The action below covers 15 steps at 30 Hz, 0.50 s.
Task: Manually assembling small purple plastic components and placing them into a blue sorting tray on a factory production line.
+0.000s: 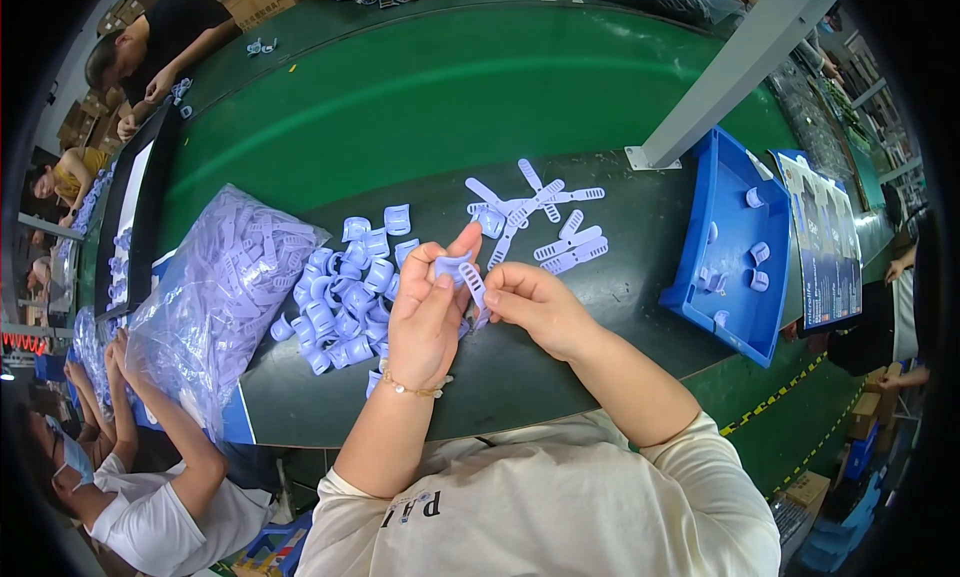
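— First, what do your hands hold?
— Left hand [424, 307]: thumb and fingers closed on one lilac curved piece [449, 268]. Right hand [537, 305]: thumb and forefinger pinched on one slotted strap [474, 282], which spans the small gap between your hands. Whether strap and piece are joined, you cannot tell from here.
— And the handling?
— Curved piece: probably light, smooth moulded plastic, fairly stiff; best gripped by its side edges, as the glossy face may slip. Strap: likely light and bendable, perhaps weakest across the slots; pinch it near a solid end.
— Now the count around you?
— Left of your left hand: one heap of curved pieces [348, 310], dozens, overlapping beyond exact count. Farther left: one clear bag [238, 267] of straps, uncountable. Just beyond your left fingertips: one loose curved piece [490, 223]. Beyond your right hand: loose straps [571, 249], about ten, some crossed. Well to the right of your right hand: one blue tray [690, 267], holding some six or seven small lilac parts [760, 252].
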{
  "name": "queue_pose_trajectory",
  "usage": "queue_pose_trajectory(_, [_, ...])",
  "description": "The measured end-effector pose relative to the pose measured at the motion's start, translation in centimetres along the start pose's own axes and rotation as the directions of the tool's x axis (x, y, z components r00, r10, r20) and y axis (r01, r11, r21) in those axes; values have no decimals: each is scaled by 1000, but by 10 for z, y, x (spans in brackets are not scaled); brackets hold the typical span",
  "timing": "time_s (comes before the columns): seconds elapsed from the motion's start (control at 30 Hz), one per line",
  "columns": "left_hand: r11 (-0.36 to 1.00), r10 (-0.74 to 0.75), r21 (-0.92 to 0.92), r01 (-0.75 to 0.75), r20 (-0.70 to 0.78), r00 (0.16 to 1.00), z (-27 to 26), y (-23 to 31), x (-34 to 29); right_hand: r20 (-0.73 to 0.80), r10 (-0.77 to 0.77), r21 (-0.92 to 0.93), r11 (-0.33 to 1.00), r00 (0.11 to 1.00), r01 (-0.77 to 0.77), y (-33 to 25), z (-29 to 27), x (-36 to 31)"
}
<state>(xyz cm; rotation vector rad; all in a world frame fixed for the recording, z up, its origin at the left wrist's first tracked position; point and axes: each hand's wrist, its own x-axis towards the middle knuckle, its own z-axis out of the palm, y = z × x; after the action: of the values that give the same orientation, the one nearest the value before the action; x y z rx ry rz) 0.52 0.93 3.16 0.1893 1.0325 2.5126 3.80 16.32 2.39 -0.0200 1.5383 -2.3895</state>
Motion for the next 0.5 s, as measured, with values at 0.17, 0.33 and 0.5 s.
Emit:
queue_pose_trajectory(0.17, [1000, 15, 4, -15, 17, 1000, -2, -1, 0, 7, 12, -8, 1000, 1000, -12, 0, 0, 1])
queue_pose_trajectory(0.33, [999, 29, 23, -29, 11, 1000, -2, -1, 0, 16, 19, 5, 1000, 1000, -19, -2, -1, 0])
queue_pose_trajectory(0.5, [998, 40, 37, -41, 18, 999, -4, -1, 0, 14, 26, 14, 1000, 1000, -26, -3, 0, 0])
